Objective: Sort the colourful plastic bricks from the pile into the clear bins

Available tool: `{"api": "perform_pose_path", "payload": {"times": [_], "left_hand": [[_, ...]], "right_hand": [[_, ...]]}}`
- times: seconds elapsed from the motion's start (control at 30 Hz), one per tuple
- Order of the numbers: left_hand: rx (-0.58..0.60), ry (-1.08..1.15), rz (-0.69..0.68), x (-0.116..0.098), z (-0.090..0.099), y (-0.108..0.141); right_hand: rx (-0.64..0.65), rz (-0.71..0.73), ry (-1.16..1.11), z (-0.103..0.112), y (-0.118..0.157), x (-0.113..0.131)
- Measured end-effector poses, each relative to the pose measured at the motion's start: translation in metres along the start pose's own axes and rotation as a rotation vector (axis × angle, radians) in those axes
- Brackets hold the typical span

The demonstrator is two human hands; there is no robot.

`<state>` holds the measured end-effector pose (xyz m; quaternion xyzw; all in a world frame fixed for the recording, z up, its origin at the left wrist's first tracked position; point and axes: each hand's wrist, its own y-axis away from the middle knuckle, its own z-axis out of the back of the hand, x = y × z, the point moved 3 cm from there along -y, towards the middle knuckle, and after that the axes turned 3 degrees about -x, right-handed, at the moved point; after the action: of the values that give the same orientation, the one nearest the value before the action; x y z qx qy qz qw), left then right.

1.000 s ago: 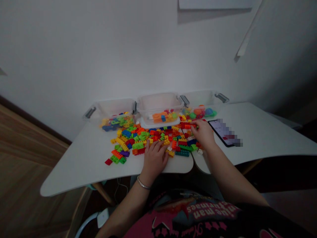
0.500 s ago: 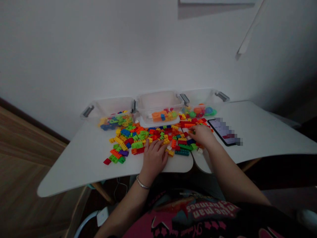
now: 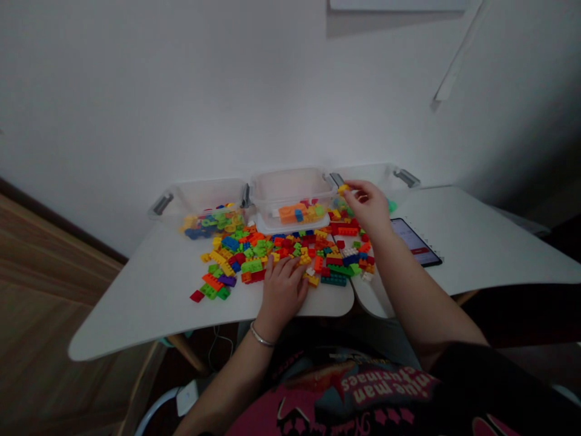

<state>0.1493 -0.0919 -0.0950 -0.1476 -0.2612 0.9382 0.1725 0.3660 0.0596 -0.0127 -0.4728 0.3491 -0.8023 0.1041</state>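
Note:
Colourful toy bricks [image 3: 261,247] lie spread in a pile over the white table. My left hand [image 3: 283,284], with a bracelet at the wrist, rests at the near edge of the pile, fingers apart on the bricks. A small yellow brick [image 3: 344,189] is pinched between the thumb and fingers of my right hand [image 3: 370,206], raised at the front of the right clear bin [image 3: 370,172]. Behind the pile, the middle clear bin [image 3: 293,181] holds orange and yellow pieces.
The left clear bin [image 3: 209,191] holds mixed pieces. A phone [image 3: 415,242] lies right of the pile, partly behind my right forearm. The white table [image 3: 149,303] has a seam near its middle. A wall rises behind the bins.
My right hand has moved up and away from the pile's right side to the bins, and a yellow brick now shows in its fingers. My left hand has stayed in place.

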Motion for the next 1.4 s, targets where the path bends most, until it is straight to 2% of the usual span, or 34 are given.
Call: {"api": "perform_pose_path", "payload": {"times": [0.1,0.2,0.37,0.5,0.6,0.7,0.9,1.03,1.17,1.2,1.33,1.4], "left_hand": [[0.009,0.007,0.005,0.0,0.0,0.0],[0.012,0.005,0.008,0.001,-0.001,0.0],[-0.002,-0.009,0.001,0.001,-0.002,0.001],[0.0,-0.006,0.006,0.001,-0.001,0.0],[0.004,-0.003,0.008,0.0,-0.001,0.0],[0.007,0.0,0.012,0.0,0.0,0.0],[0.017,0.008,0.011,0.0,0.001,0.0],[0.015,0.005,0.002,0.0,0.001,0.0],[0.007,0.007,0.001,0.0,0.001,0.001],[0.006,0.007,0.003,0.0,0.001,0.001],[0.01,0.006,0.007,0.0,0.001,0.001],[0.009,0.007,0.007,0.0,0.001,0.001]], "right_hand": [[-0.022,-0.049,-0.14,-0.02,-0.023,0.004],[-0.059,-0.104,-0.167,-0.037,-0.036,0.003],[0.017,-0.131,0.091,-0.054,-0.036,0.004],[0.09,-0.095,0.327,-0.057,-0.032,0.011],[0.125,-0.073,0.391,-0.058,-0.031,0.015],[0.138,-0.073,0.338,-0.059,-0.033,0.011],[0.121,-0.061,0.088,-0.06,-0.033,-0.006],[0.073,-0.04,-0.04,-0.046,-0.015,-0.008],[0.052,-0.03,0.023,-0.024,0.022,-0.003],[0.08,-0.013,0.063,-0.02,0.033,-0.003],[0.37,0.098,0.245,-0.016,0.073,-0.008],[0.434,0.098,0.336,-0.015,0.085,-0.015]]}}
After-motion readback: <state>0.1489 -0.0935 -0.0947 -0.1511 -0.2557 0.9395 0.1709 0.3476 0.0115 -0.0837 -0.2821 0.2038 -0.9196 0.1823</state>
